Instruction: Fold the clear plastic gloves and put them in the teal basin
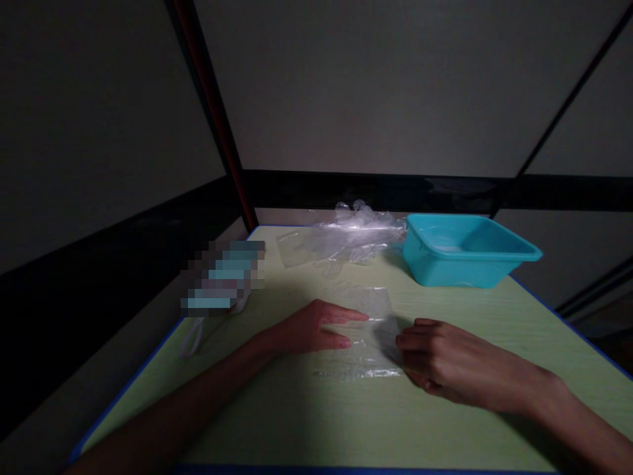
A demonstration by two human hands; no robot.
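Observation:
A clear plastic bag [366, 330] lies flat on the pale green table [297, 422] in front of me. My left hand [311, 326] rests on the bag's left side with its fingers stretched out flat. My right hand [435, 363] is at the bag's right edge with its fingers curled in, and they seem to pinch the plastic there. Both forearms reach in from the bottom of the view.
A turquoise plastic tub [465, 251] stands at the back right. A heap of clear plastic bags [346, 237] lies at the back centre. A blurred-out stack of bluish items [225, 284] sits at the left edge, with white loops [192, 336] beside it.

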